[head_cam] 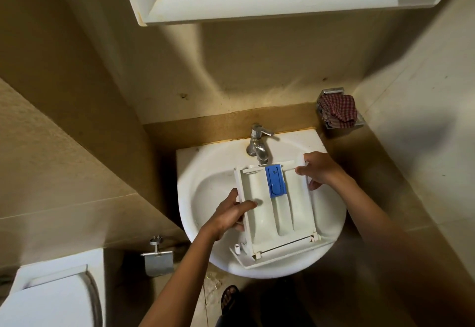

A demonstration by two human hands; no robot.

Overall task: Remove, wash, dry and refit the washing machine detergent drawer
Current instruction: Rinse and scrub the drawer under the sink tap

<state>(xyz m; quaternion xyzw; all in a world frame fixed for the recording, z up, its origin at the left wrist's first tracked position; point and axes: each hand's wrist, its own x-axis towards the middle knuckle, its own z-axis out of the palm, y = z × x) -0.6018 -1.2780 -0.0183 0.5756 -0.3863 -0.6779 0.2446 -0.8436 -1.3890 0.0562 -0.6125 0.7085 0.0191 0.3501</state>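
Wash step, I'd say. Left hand [228, 217] and right hand [320, 169] fingers curled on drawer [280, 213] edges. Tap [257, 145] just past them, no water seen. Next: free one hand, open tap.

The left hand [226, 216] shows its thumb, but the fingers beneath it slip under the left wall of the detergent drawer [259, 213] and are mostly hidden. The fingers of the right hand [321, 169] are partly hidden behind the drawer's right wall. Between the two sets of fingers the drawer covers the bottom of the basin [195, 162]. Just left of the right thumb, the mark on the blue cap [276, 181] is too small to read. Beyond the fingers, the mouth of the tap [257, 144] is hidden behind the drawer's far edge.
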